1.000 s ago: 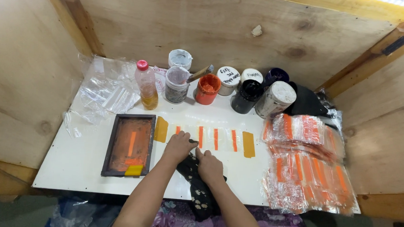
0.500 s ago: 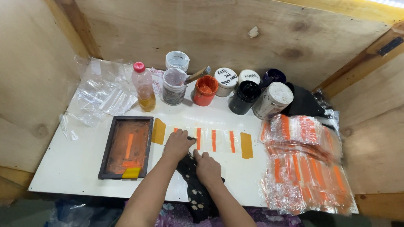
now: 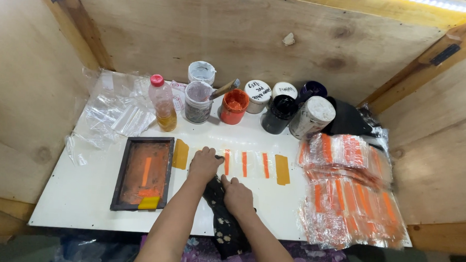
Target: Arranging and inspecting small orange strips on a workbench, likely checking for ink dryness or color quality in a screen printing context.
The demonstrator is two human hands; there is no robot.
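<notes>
Head view of a printing station on a white tabletop [image 3: 83, 203] boxed in by plywood walls. The left hand [image 3: 204, 164] lies palm down, fingers together, on the left end of a clear strip [image 3: 244, 164] taped flat with two ochre tape pieces [image 3: 282, 170]; the right hand [image 3: 237, 195] is closed over a dark patterned rag [image 3: 223, 225] that trails off the near edge, just below the strip. Three orange bars show on the strip; whether a fourth lies under the left hand cannot be told. The framed printing screen [image 3: 143, 173] rests just left of the strip, with a yellow squeegee [image 3: 149, 203] on its near edge, so printing on this strip appears done and wiping or lifting appears to remain. At right, two heaps of printed clear bags [image 3: 345, 188] suggest much finished work; loose unprinted bags [image 3: 118, 115] lie at left. Along the back stand one bottle of amber liquid [image 3: 163, 104] and eight ink jars [image 3: 281, 113], one holding orange ink [image 3: 234, 106].
</notes>
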